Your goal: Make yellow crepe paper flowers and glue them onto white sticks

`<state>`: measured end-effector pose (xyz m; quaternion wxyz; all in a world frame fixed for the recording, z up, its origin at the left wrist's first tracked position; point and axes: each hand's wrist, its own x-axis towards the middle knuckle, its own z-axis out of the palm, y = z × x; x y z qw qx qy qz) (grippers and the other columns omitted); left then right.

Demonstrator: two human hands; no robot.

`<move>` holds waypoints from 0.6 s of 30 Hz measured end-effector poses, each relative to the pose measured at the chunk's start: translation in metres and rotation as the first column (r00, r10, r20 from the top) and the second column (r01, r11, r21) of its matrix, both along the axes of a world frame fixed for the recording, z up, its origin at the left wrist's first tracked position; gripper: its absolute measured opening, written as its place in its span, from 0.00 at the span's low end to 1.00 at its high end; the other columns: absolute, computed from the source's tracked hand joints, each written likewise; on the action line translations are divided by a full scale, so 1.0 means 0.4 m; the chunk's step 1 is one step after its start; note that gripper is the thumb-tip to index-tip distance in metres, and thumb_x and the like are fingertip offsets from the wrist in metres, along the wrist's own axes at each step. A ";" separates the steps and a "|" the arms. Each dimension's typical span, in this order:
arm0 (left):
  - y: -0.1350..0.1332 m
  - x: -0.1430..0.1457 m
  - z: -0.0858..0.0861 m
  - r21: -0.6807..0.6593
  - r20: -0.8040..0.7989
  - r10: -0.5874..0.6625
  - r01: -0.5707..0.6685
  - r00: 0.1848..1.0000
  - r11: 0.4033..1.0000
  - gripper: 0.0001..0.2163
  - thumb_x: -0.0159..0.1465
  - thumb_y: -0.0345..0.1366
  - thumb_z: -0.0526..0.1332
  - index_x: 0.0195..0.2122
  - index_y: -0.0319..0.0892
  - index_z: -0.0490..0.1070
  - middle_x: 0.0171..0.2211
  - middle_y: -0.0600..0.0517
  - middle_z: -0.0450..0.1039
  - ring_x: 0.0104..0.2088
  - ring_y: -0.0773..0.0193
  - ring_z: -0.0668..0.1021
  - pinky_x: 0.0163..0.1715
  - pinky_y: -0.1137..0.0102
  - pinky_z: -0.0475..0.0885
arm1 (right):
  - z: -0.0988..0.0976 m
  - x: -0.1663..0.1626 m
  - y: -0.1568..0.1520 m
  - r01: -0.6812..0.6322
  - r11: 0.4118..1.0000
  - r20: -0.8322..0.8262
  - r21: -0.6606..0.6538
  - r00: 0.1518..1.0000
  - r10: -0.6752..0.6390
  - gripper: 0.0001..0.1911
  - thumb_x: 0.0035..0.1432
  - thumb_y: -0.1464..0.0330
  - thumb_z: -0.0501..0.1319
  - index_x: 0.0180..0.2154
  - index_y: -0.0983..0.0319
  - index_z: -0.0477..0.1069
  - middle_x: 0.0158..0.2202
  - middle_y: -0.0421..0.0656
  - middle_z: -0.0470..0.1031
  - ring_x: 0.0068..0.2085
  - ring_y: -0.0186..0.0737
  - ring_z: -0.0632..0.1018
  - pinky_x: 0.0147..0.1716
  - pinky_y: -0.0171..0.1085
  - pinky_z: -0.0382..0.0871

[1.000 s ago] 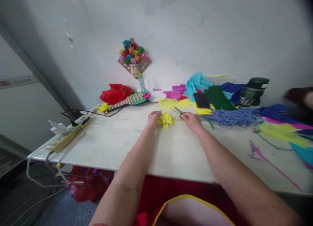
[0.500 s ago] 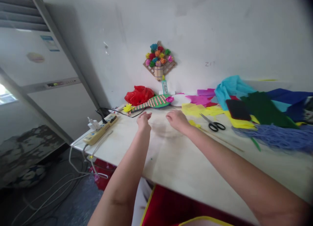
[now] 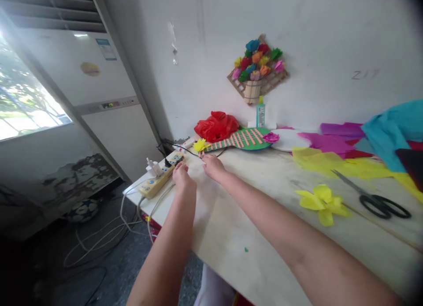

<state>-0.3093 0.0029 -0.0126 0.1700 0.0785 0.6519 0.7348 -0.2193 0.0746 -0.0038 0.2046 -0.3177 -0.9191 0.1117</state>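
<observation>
My left hand [image 3: 183, 177] is at the near right end of the cream power strip [image 3: 158, 182], fingers curled inward; whether they grip anything is hidden. Just to its right, my right hand [image 3: 213, 167] reaches to the black cord [image 3: 185, 148], with one finger stretched out and apart from the thumb. That fingertip is close below a yellow paper flower [image 3: 200, 145] at the narrow end of a green guitar-shaped piece [image 3: 247, 138] with pink strips. A white plug [image 3: 153, 168] and a black plug sit in the strip.
A yellow paper flower on a stick [image 3: 322, 203] and black-handled scissors [image 3: 376, 202] lie at right. Behind are a red plastic bag [image 3: 217, 126], a glue bottle [image 3: 261, 114] and coloured sheets [image 3: 330, 143]. White cables [image 3: 124, 213] hang over the table's left edge.
Both hands have moved left, from the middle of the table to the power strip and cord. The view has turned left and come closer, so the yellow flower on the stick now shows fully.
</observation>
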 end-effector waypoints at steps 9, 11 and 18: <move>0.032 0.033 0.000 0.112 0.170 -0.035 0.016 0.985 0.994 0.13 0.50 0.30 0.53 0.38 0.43 0.62 0.35 0.51 0.67 0.34 0.70 0.73 0.32 0.74 0.65 | -0.006 -0.062 0.044 0.115 0.993 0.142 0.001 0.983 -0.114 0.20 0.58 0.75 0.43 0.49 0.69 0.65 0.46 0.57 0.68 0.48 0.47 0.67 0.43 0.41 0.62; 0.032 0.044 0.009 0.112 0.220 -0.031 0.006 0.975 0.994 0.13 0.51 0.29 0.52 0.39 0.43 0.62 0.33 0.51 0.66 0.33 0.70 0.73 0.32 0.75 0.66 | 0.002 -0.056 0.047 0.100 0.995 0.169 -0.025 0.981 -0.095 0.19 0.56 0.75 0.47 0.47 0.68 0.67 0.44 0.57 0.70 0.47 0.48 0.69 0.42 0.41 0.62; 0.061 0.062 0.010 0.003 0.179 -0.058 0.058 0.982 0.998 0.15 0.52 0.28 0.53 0.41 0.42 0.60 0.33 0.50 0.66 0.31 0.68 0.72 0.28 0.74 0.67 | 0.023 0.003 0.072 0.081 0.988 0.235 -0.133 0.971 -0.048 0.09 0.43 0.73 0.61 0.32 0.62 0.74 0.35 0.51 0.75 0.41 0.49 0.74 0.38 0.41 0.64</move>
